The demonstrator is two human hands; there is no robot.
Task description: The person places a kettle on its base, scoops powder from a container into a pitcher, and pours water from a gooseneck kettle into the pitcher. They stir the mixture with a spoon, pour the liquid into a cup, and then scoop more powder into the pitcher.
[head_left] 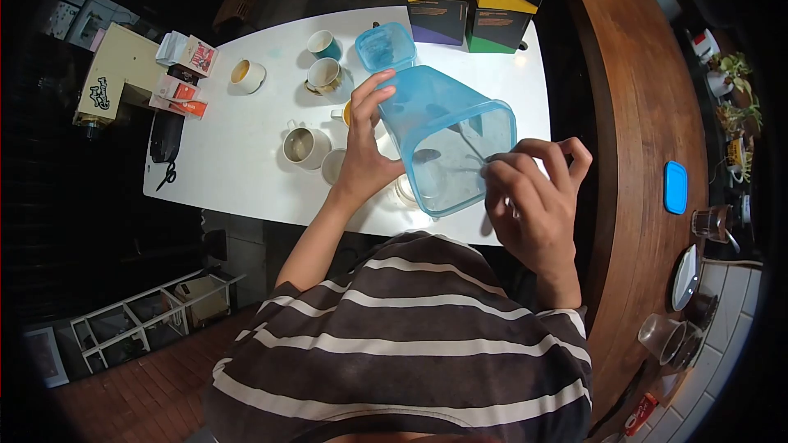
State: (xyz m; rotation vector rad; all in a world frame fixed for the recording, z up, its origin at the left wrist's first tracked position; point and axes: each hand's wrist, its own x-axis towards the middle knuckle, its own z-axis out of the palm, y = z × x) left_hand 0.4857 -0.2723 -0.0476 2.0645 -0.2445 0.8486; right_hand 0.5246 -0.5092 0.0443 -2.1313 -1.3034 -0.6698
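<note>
My left hand (361, 152) grips the side of a translucent blue plastic container (435, 94), tilted so its open mouth faces me. Fingers of my right hand (538, 197) are closed around the handle of a metal spoon (470, 141), which reaches inside the container. A whitish layer shows at the inside; what it is I cannot make out. Left of my left hand stand a mug (305, 148) with some content and another cup (332, 166), partly covered by my wrist. A yellow mug (338, 114) is mostly hidden behind my fingers.
Farther back on the white table (238, 148) are a patterned mug (326, 76), a teal cup (323, 44), a white cup (247, 75) and a shallow blue plastic piece (386, 47). Dark boxes (502, 8) stand behind. A wooden counter (632, 197) with a blue lid (675, 187) runs along the right.
</note>
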